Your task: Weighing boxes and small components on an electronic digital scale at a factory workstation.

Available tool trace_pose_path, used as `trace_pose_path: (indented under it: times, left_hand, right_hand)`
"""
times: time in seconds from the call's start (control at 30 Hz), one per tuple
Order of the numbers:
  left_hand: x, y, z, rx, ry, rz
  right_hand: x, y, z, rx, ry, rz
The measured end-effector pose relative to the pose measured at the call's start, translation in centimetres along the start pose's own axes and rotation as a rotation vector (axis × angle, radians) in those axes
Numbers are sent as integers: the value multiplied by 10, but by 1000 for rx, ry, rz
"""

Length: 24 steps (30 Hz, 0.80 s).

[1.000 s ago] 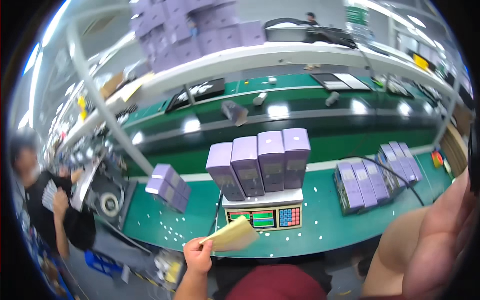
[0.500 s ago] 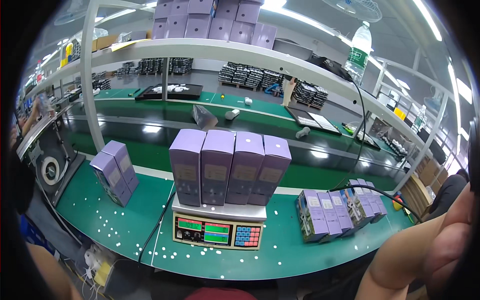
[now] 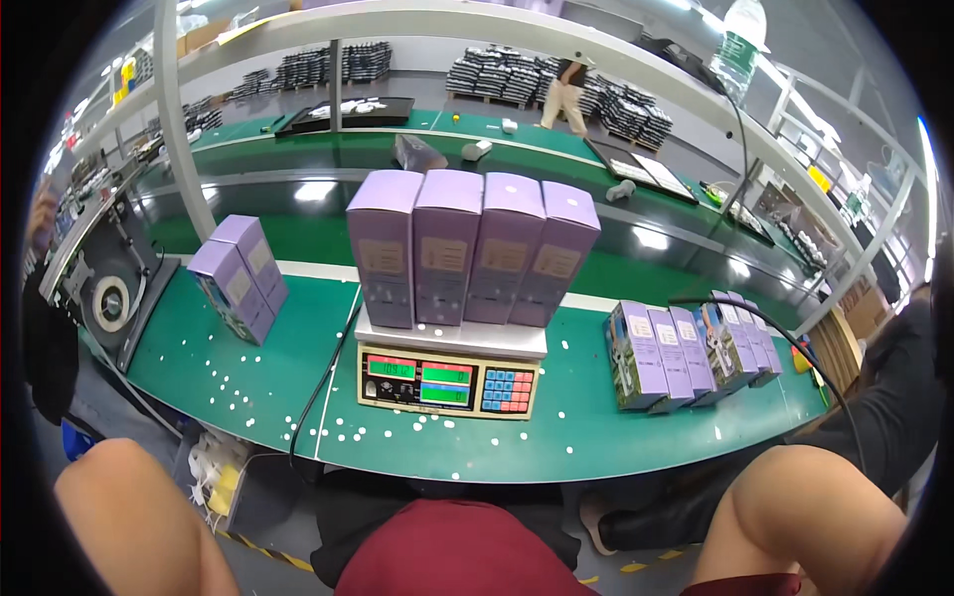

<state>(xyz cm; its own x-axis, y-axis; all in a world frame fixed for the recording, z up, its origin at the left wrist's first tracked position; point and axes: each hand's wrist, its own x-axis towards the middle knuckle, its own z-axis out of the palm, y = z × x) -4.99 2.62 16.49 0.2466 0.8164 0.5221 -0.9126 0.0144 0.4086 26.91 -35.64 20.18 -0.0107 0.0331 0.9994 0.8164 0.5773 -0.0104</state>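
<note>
Neither of my hands shows in the head view; only bare skin-coloured limbs enter at the lower left (image 3: 129, 517) and lower right (image 3: 795, 517), with no fingers visible. Straight ahead, four tall purple boxes (image 3: 467, 253) stand upright side by side on a weighing scale (image 3: 447, 382) with lit displays and a coloured keypad. The scale rests on a green bench (image 3: 566, 442). A pair of purple boxes (image 3: 238, 278) stands to the left of the scale. To its right is a row of several purple boxes (image 3: 686, 353).
A tape dispenser machine (image 3: 109, 298) sits at the bench's left end. A black cable (image 3: 318, 387) runs down from the scale and small white dots litter the mat. Behind are a second green bench, shelves with dark trays (image 3: 497, 74), a water bottle (image 3: 737, 40) and a distant person (image 3: 566, 89).
The yellowish sheet held in my left hand a second ago has left the view, along with the hand. The view has swung so the scale sits nearer and centred.
</note>
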Motion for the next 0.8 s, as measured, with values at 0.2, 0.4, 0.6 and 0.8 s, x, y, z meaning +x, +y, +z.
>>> trace_pose_path:
  times: [0.2, 0.4, 0.6, 0.8]
  left_hand:
    - [19, 17, 0, -141, -210, 151]
    - [28, 30, -1, -227, -389, 218]
    - [20, 52, -7, -184, -413, 32]
    - [28, 65, 9, -252, -514, -72]
  right_hand:
    - [6, 18, 18, 67, 58, -138]
    - [-5, 27, 32, 124, 122, -179]
    - [-66, -7, 51, 137, 229, 91]
    - [-93, -37, 74, 120, 315, 204]
